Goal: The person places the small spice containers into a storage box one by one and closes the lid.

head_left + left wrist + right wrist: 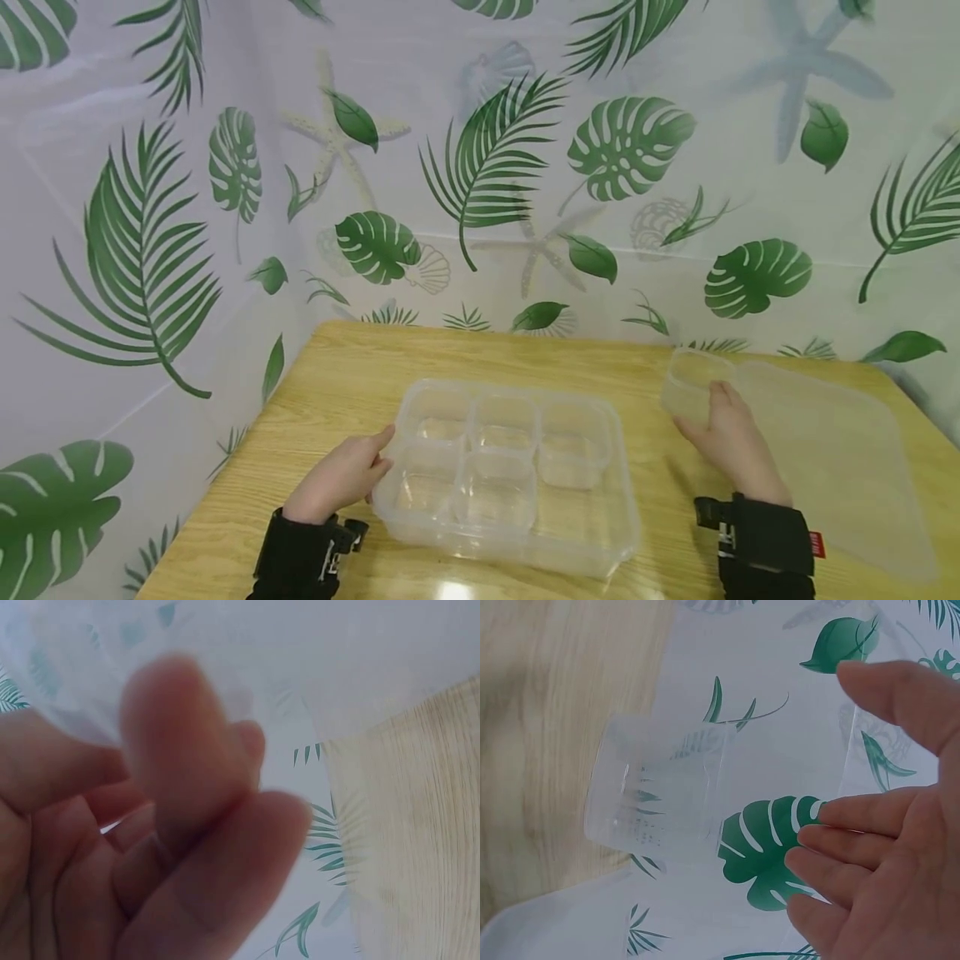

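Note:
A large clear plastic box (626, 500) stands on the table, with several small clear containers (495, 492) set inside it in two rows. My left hand (345, 475) holds the box at its left side, the fingers curled against the wall. Close up in the left wrist view, those fingers (172, 735) overlap the translucent plastic. At the right, my right hand (727, 433) is beside another small clear container (693, 375). The right wrist view has this container (652, 787) apart from the fingers, which are spread with nothing between them.
A large translucent lid (840, 467) lies flat on the right of the wooden table (337, 358), close to the lone small container. Behind and to the left hangs a white sheet (420, 83) printed with green leaves, shells and starfish.

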`<action>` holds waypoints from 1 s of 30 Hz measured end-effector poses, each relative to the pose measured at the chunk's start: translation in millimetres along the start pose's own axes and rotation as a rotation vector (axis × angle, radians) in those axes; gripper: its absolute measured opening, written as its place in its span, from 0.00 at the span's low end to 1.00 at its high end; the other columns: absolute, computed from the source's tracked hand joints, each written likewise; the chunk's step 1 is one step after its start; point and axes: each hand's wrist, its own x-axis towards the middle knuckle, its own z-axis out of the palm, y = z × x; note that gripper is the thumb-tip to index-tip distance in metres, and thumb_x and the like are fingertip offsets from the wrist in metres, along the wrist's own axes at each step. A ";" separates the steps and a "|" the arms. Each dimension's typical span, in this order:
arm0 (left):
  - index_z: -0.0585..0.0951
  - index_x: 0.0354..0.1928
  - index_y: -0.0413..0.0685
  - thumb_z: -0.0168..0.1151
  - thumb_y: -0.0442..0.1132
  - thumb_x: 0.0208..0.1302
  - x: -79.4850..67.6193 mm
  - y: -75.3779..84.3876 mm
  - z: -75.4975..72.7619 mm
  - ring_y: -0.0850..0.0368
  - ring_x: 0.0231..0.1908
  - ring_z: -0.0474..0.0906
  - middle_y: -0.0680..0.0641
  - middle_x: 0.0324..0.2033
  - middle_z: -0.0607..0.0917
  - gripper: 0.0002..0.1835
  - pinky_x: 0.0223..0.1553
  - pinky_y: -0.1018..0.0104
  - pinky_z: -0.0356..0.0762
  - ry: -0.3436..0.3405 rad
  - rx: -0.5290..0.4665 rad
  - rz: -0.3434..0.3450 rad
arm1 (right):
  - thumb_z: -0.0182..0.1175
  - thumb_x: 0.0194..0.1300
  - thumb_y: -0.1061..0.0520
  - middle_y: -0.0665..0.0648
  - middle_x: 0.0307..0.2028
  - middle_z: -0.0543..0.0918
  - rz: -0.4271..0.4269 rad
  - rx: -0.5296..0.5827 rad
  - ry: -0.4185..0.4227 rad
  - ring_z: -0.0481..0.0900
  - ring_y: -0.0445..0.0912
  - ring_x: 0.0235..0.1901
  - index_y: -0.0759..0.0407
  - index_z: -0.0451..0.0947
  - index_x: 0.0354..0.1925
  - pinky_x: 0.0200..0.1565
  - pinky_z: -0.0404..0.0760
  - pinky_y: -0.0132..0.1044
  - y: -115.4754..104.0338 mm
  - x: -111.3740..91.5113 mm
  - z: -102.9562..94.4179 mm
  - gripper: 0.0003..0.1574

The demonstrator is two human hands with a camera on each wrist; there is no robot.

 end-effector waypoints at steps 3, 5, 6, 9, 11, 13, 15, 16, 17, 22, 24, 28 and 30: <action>0.59 0.62 0.31 0.49 0.33 0.63 -0.2 -0.8 0.7 0.60 0.11 0.68 0.51 0.13 0.71 0.26 0.14 0.70 0.62 -0.019 0.014 0.017 | 0.54 0.61 0.51 0.86 0.55 0.46 -0.001 0.004 0.007 0.46 0.74 0.55 0.89 0.41 0.57 0.53 0.49 0.62 7.3 -2.8 1.3 0.50; 0.59 0.62 0.30 0.49 0.33 0.64 -0.6 -1.4 1.6 0.61 0.11 0.68 0.51 0.13 0.70 0.26 0.14 0.70 0.62 -0.036 0.023 0.030 | 0.53 0.61 0.49 0.87 0.55 0.45 0.015 0.004 -0.017 0.45 0.75 0.55 0.89 0.39 0.57 0.53 0.49 0.62 13.2 -5.9 2.4 0.51; 0.59 0.62 0.30 0.49 0.33 0.64 -1.0 -1.7 1.9 0.61 0.11 0.68 0.51 0.13 0.70 0.26 0.14 0.69 0.62 -0.041 0.027 0.036 | 0.53 0.61 0.49 0.88 0.54 0.44 0.022 0.002 -0.030 0.44 0.75 0.55 0.89 0.39 0.57 0.52 0.49 0.62 16.1 -7.1 2.9 0.52; 0.59 0.62 0.31 0.49 0.33 0.64 -2.1 -2.5 2.2 0.61 0.11 0.68 0.52 0.13 0.70 0.26 0.15 0.69 0.62 -0.050 0.036 0.035 | 0.54 0.61 0.49 0.88 0.53 0.45 0.027 -0.036 -0.047 0.45 0.76 0.54 0.91 0.39 0.56 0.51 0.51 0.63 23.6 -6.9 2.7 0.53; 0.59 0.62 0.31 0.49 0.33 0.64 -2.8 -3.0 1.9 0.61 0.11 0.68 0.52 0.13 0.70 0.26 0.15 0.69 0.62 -0.044 0.038 0.030 | 0.55 0.60 0.49 0.89 0.53 0.45 0.018 -0.069 -0.039 0.46 0.77 0.53 0.91 0.39 0.56 0.49 0.53 0.64 27.4 -3.6 -0.3 0.53; 0.60 0.62 0.31 0.49 0.32 0.63 -3.3 -3.2 1.6 0.61 0.11 0.68 0.52 0.14 0.70 0.25 0.15 0.69 0.63 -0.038 0.039 0.027 | 0.56 0.59 0.49 0.89 0.52 0.45 0.010 -0.101 -0.039 0.46 0.77 0.52 0.92 0.39 0.55 0.48 0.53 0.65 31.5 2.0 -6.2 0.54; 0.60 0.62 0.31 0.49 0.32 0.63 -3.7 -3.2 1.2 0.61 0.12 0.68 0.52 0.14 0.71 0.25 0.15 0.69 0.63 -0.035 0.037 0.022 | 0.57 0.58 0.47 0.89 0.52 0.45 0.005 -0.125 -0.053 0.45 0.77 0.52 0.92 0.38 0.55 0.48 0.53 0.65 35.3 8.4 -12.6 0.57; 0.60 0.62 0.31 0.49 0.33 0.63 -3.7 -3.4 1.1 0.61 0.12 0.68 0.52 0.15 0.71 0.25 0.15 0.69 0.63 -0.034 0.038 0.021 | 0.57 0.57 0.46 0.89 0.52 0.45 -0.002 -0.137 -0.060 0.45 0.78 0.52 0.92 0.37 0.55 0.48 0.52 0.66 37.8 12.2 -15.7 0.58; 0.60 0.62 0.32 0.49 0.33 0.64 -3.8 -3.4 0.8 0.61 0.12 0.68 0.52 0.15 0.71 0.25 0.15 0.69 0.63 -0.033 0.037 0.017 | 0.57 0.57 0.44 0.90 0.52 0.44 -0.010 -0.147 -0.070 0.45 0.78 0.51 0.91 0.36 0.56 0.47 0.53 0.66 40.8 15.9 -18.6 0.60; 0.60 0.62 0.32 0.49 0.33 0.64 -3.2 -3.7 -0.8 0.61 0.12 0.68 0.52 0.16 0.72 0.25 0.15 0.69 0.63 -0.028 0.035 0.017 | 0.58 0.54 0.39 0.90 0.52 0.41 -0.035 -0.175 -0.137 0.40 0.78 0.52 0.90 0.31 0.56 0.47 0.50 0.67 55.9 32.9 -29.3 0.68; 0.60 0.62 0.32 0.49 0.33 0.64 -2.6 -4.0 -1.7 0.62 0.12 0.68 0.52 0.15 0.72 0.25 0.16 0.69 0.64 -0.019 0.042 0.020 | 0.58 0.53 0.38 0.91 0.52 0.39 -0.044 -0.170 -0.166 0.38 0.78 0.53 0.91 0.30 0.56 0.47 0.48 0.67 61.4 39.5 -32.3 0.69; 0.60 0.62 0.32 0.48 0.33 0.64 -1.4 -5.4 -3.2 0.62 0.12 0.68 0.53 0.15 0.71 0.25 0.16 0.69 0.64 -0.001 0.056 0.026 | 0.58 0.54 0.38 0.90 0.53 0.36 -0.049 -0.142 -0.220 0.33 0.77 0.54 0.90 0.27 0.55 0.48 0.45 0.67 72.5 51.5 -35.1 0.70; 0.60 0.62 0.32 0.48 0.33 0.64 -0.7 -6.4 -3.8 0.62 0.12 0.68 0.53 0.15 0.71 0.25 0.16 0.69 0.63 0.005 0.052 0.028 | 0.57 0.55 0.39 0.90 0.53 0.34 -0.042 -0.106 -0.253 0.31 0.77 0.54 0.89 0.25 0.56 0.48 0.44 0.67 78.3 55.6 -34.8 0.69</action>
